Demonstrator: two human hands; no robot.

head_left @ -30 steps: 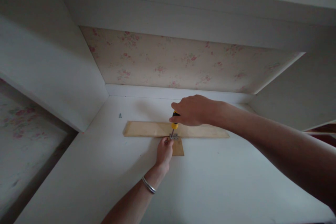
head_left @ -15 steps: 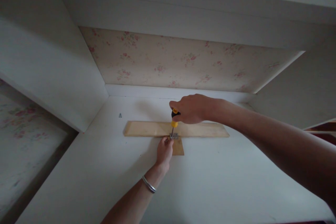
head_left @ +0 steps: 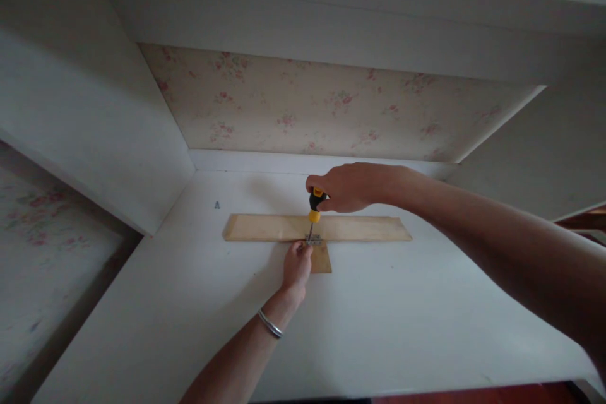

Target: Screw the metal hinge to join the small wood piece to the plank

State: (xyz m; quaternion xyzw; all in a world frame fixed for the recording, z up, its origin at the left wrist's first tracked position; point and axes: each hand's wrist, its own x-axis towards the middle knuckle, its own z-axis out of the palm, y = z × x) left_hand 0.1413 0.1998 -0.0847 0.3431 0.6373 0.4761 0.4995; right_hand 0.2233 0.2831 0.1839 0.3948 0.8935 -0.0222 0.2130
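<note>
Head view — screwdriver (head_left: 314, 207), wooden strip (head_left: 265, 227) — unlabelled.

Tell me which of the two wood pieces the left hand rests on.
The short piece, the stub jutting toward the camera. The left hand lies on its left edge. The long strip runs crosswise behind it, under the screwdriver gripped by the right hand.

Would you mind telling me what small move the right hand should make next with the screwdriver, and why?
Probably another turn of the screwdriver, pressing down. The right hand grips its handle upright, with the tip on the metal bracket where the two wood pieces meet, and the left hand steadies that joint. Whether the screw is fully seated is too small to tell.
</note>
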